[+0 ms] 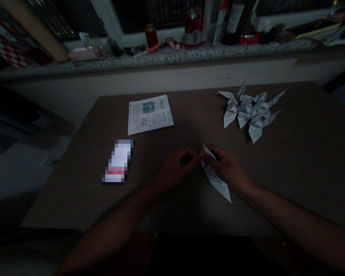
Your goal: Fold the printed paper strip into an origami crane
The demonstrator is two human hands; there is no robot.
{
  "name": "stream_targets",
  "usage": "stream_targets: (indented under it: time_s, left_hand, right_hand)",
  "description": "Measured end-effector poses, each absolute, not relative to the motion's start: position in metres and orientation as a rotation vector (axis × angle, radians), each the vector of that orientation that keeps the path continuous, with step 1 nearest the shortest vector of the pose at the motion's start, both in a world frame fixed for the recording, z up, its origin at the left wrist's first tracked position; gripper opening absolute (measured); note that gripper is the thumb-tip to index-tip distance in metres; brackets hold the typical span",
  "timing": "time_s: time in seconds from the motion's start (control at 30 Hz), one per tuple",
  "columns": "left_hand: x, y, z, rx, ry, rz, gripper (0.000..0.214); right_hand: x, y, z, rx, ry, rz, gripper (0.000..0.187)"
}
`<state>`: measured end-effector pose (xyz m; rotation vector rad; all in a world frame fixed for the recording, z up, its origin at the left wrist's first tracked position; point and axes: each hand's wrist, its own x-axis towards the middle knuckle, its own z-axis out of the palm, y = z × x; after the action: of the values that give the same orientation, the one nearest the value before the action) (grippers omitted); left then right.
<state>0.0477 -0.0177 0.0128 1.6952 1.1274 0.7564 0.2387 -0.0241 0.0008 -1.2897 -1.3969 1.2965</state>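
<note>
A folded piece of printed paper (217, 180), long and pointed, lies at the middle of the dark table (304, 153). My right hand (227, 166) rests on it with fingers closed on its upper part. My left hand (176, 168) pinches the paper's top corner from the left. The two hands meet at that corner. A pile of several folded paper cranes (250, 111) sits at the back right. A flat printed sheet (149, 114) lies at the back left of the hands.
A blurred-out white and red rectangle (118, 161) lies left of my hands. Behind the table runs a stone ledge (172, 57) crowded with a red can (193, 28), bottles, a small red jar (151, 35) and clutter. The room is dim.
</note>
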Motion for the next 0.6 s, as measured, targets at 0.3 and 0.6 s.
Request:
stream_targets:
  time_s: [0.3,0.6]
  left_hand:
    - [0.043,-0.012,0.008,1.625,1.209,0.907,0.018]
    - [0.035,-0.007,0.004,1.563,1.227,1.010,0.022]
  right_hand:
    - [0.241,-0.023,-0.004,-1.241,-1.273,1.508,0.036]
    - [0.244,-0.020,-0.001,-1.270,-1.330,1.498,0.034]
